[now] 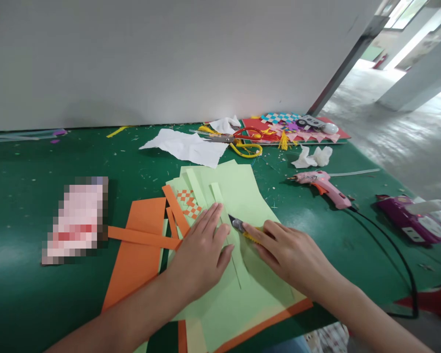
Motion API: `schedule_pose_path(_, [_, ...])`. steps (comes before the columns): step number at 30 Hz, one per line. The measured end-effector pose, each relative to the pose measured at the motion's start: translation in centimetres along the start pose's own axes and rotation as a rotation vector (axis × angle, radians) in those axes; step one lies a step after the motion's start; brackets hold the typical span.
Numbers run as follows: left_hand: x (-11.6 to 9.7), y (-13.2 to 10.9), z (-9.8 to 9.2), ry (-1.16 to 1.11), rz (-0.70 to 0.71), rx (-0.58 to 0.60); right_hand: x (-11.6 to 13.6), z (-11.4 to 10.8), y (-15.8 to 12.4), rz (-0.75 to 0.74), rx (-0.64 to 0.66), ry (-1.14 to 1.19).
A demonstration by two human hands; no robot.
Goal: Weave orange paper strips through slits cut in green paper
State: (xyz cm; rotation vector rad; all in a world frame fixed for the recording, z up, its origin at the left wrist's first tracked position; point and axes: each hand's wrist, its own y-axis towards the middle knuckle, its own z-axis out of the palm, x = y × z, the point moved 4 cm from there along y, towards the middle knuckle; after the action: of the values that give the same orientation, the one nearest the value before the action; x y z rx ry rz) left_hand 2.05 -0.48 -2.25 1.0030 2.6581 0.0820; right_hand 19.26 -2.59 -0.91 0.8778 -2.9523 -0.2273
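Note:
Pale green paper (pixel 238 196) lies in a stack in front of me. My left hand (pixel 206 240) rests flat on it, fingers stretched out over a narrow green paper strip (pixel 216 191). Just to the right, my right hand (pixel 286 245) is closed around a yellow utility knife (pixel 238 224). Its dark blade points up and left, close to the strip's edge; whether the tip touches the paper I cannot tell. By my left fingers are orange paper strips (pixel 176 208) and small orange-and-green woven checkered pieces (pixel 191 208). Orange sheets (pixel 132 264) spread out on the left.
On the green table (pixel 18 186) are red-and-yellow-handled scissors (pixel 238 139), torn white paper (pixel 183 146) and crumpled tissue (pixel 311 157). A pink glue gun (pixel 325 186) with a black cord lies right, near a purple power strip (pixel 413 220). Behind stands a grey partition (pixel 161 63).

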Motion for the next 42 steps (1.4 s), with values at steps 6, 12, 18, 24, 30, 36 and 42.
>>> schedule_pose_path(6, [0.0, -0.1, 0.0, 0.006, 0.003, -0.001, -0.4, 0.2, 0.8, 0.023, 0.006, 0.022])
schedule_pose_path(12, [-0.1, -0.1, 0.1, 0.015, 0.004, 0.013, -0.8, 0.3, 1.9, 0.028, 0.013, -0.014])
schedule_pose_path(18, [0.0, 0.0, -0.1, 0.018, 0.011, -0.011, -0.9, 0.3, 2.2, 0.029, -0.004, -0.042])
schedule_pose_path(24, [-0.6, -0.2, -0.7, 0.071, 0.034, -0.037, -0.6, 0.2, 1.5, 0.005, -0.006, -0.014])
schedule_pose_path(30, [0.0, 0.3, -1.3, 0.062, 0.08, -0.132, 0.0, 0.2, 0.5, 0.008, 0.015, 0.015])
schedule_pose_path(36, [1.7, 1.1, -1.2, -0.074, 0.022, -0.033, -0.1, 0.3, 0.3, 0.01, 0.009, 0.018])
schedule_pose_path(42, [2.0, 1.0, -0.3, -0.052, -0.023, -0.015, 0.0, 0.3, 0.4, 0.023, 0.027, 0.01])
